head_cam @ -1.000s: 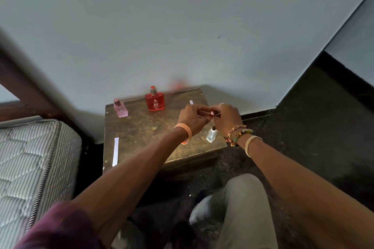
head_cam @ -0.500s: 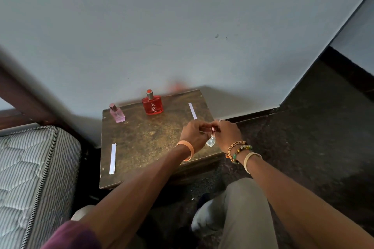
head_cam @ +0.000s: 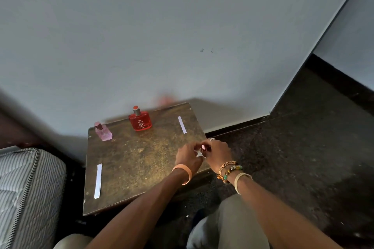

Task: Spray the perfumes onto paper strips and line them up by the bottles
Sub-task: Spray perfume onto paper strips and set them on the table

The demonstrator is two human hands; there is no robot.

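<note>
I am watching remotely through the head camera. A small, worn brown desk stands against a plain grey wall, with a striped mattress to its left and a dark speckled floor to its right. Both forearms reach in from below and meet at the desk's right front edge. The left hand has an orange band on its wrist, and the right hand wears beaded bracelets. Both curl their fingers round a small clear bottle with a reddish top. I cannot tell which hand holds which part. At the back of the desk a red perfume bottle stands upright, with a pink perfume bottle to its left. One white paper strip lies flat near the back right edge. A second paper strip lies near the front left edge, well apart from the bottles.
</note>
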